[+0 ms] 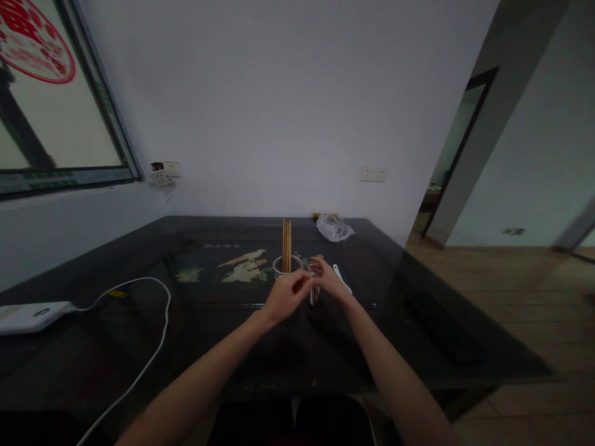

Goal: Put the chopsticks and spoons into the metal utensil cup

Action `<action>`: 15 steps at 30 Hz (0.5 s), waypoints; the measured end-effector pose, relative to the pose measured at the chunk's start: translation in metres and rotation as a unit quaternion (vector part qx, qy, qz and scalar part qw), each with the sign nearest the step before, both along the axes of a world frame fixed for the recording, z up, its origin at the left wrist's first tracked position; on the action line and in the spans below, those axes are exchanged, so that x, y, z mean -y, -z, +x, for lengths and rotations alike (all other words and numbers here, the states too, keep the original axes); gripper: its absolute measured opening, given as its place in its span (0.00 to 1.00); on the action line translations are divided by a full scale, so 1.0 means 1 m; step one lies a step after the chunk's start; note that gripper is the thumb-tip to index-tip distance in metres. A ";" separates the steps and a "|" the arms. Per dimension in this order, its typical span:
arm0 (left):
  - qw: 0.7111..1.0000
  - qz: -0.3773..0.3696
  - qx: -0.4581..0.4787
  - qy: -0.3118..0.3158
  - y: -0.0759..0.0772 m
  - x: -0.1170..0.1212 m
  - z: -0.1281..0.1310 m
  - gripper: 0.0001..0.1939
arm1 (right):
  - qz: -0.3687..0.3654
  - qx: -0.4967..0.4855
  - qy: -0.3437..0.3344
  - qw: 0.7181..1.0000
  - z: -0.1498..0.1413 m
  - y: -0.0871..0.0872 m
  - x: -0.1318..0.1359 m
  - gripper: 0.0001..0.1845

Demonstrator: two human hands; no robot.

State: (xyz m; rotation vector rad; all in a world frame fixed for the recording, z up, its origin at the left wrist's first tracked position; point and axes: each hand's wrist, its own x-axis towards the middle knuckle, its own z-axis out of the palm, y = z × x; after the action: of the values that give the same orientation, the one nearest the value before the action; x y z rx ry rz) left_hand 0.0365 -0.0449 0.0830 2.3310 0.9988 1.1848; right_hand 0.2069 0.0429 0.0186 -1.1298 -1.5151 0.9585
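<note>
My left hand [289, 293] and my right hand [329, 279] meet over the middle of the dark table [209, 347]. Their fingertips are bent together around a small upright thing with pale and brownish edges [315, 293], mostly covered by the fingers; its kind is unclear. Just behind my left hand stands a round, pale-rimmed cup [277, 267] holding several wooden chopsticks [287, 244]. A white spoon [342, 279] lies right of my right hand, partly hidden by the wrist.
A crumpled clear plastic bag [334, 229] lies near the wall. At the left, a white device [36, 316] has a white cable [163, 328] looping over the table's edge. A long black object [444, 325] rests on the right side. Two wall sockets [372, 174] sit behind.
</note>
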 end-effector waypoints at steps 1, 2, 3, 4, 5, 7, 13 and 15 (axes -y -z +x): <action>0.998 0.018 -0.052 0.021 0.009 0.003 0.004 0.12 | 0.003 0.011 0.014 1.000 0.006 -0.001 -0.002 0.36; 0.993 0.039 -0.099 0.041 0.018 0.006 0.008 0.11 | 0.007 0.026 0.028 0.999 0.012 -0.002 -0.004 0.32; 0.987 0.058 -0.137 0.054 0.026 0.007 0.010 0.11 | 0.014 0.048 0.042 0.998 0.017 -0.003 -0.005 0.27; 0.982 0.071 -0.164 0.061 0.031 0.007 0.011 0.10 | 0.020 0.076 0.056 0.995 0.020 -0.004 -0.005 0.22; 0.978 0.080 -0.180 0.063 0.036 0.007 0.011 0.09 | 0.025 0.113 0.071 0.991 0.023 -0.005 -0.004 0.17; 0.976 0.081 -0.192 0.058 0.041 0.006 0.011 0.09 | 0.030 0.201 0.098 0.974 0.026 -0.007 -0.001 0.12; 0.976 0.058 -0.208 0.030 0.051 0.002 0.010 0.11 | 0.047 0.406 0.112 0.906 0.017 -0.013 0.012 0.10; 0.975 0.049 -0.216 0.027 0.058 0.000 0.011 0.15 | 0.051 0.441 0.104 0.890 0.013 -0.012 0.014 0.11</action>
State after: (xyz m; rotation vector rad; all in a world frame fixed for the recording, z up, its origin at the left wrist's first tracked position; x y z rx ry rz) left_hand 0.0474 -0.0449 0.0252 2.7459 1.0195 0.7317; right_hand 0.2198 0.0290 0.0309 -1.7307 -2.0474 0.1758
